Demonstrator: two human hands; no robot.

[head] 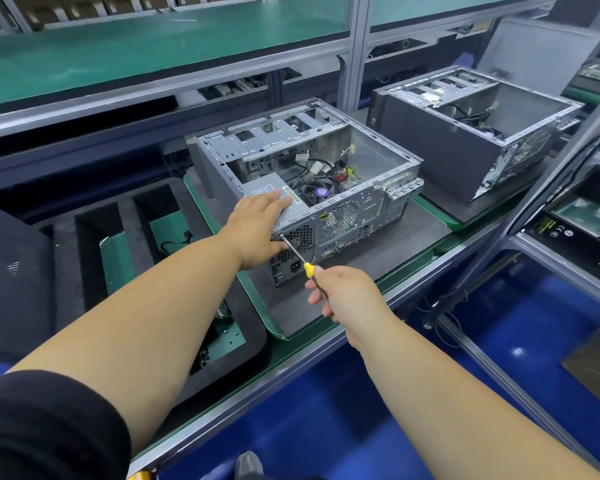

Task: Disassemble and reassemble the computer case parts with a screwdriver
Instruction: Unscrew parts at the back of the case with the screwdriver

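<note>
With the left hand (260, 221) flat steadying the computer case (326, 188), the right hand (343, 292), clenching the screwdriver (297, 254), should keep its tip square in the rear screw.

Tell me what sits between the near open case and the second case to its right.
In the head view, only bare dark mat and a green tray edge separate the near case from the second case.

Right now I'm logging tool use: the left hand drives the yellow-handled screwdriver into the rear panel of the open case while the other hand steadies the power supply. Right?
Not quite: the head view shows the right hand holding the yellow-handled screwdriver, its tip at the rear panel of the open case. The left hand steadies the power supply.
</note>
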